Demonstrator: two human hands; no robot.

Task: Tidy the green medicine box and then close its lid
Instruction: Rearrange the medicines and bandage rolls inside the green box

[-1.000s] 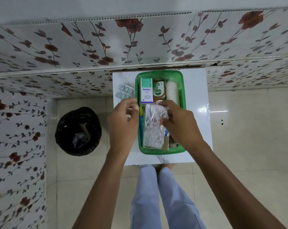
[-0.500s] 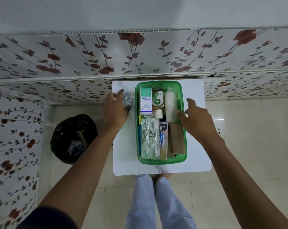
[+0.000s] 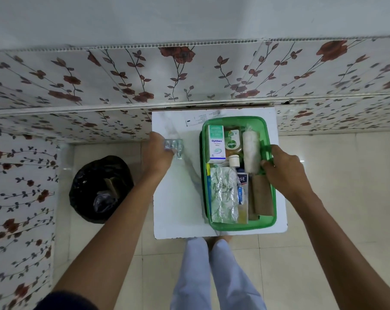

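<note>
Two bare hands work over a small white desk (image 3: 176,198) with a glossy, faintly marbled top, seen from the head camera. Toward its right side sits the green medicine box (image 3: 241,225), a translucent plastic tub with rounded corners, open and packed. Inside at the far left stands a white Optibex carton (image 3: 216,144); beside it lies a Dettol bottle (image 3: 232,144) of amber liquid, then a soft white gauze roll (image 3: 252,151). Nearer, a crinkled foil packet (image 3: 223,195) with handwriting lies flat, next to a brown cardboard piece (image 3: 262,195) along the right wall.

His right hand (image 3: 283,171) is curled over the box's right rim, fingers closed on the green plastic edge. The left hand (image 3: 158,153) rests at the far left of the desk, fingertips pinching a silvery blister strip (image 3: 175,147) of pills that lies on the surface, well apart from the box. A printed paper slip (image 3: 200,118) pokes out behind the box's far edge.

On the tiled floor to the left sits a bin lined with a black bag (image 3: 102,189). Pale trousers (image 3: 200,276) show below the desk.
</note>
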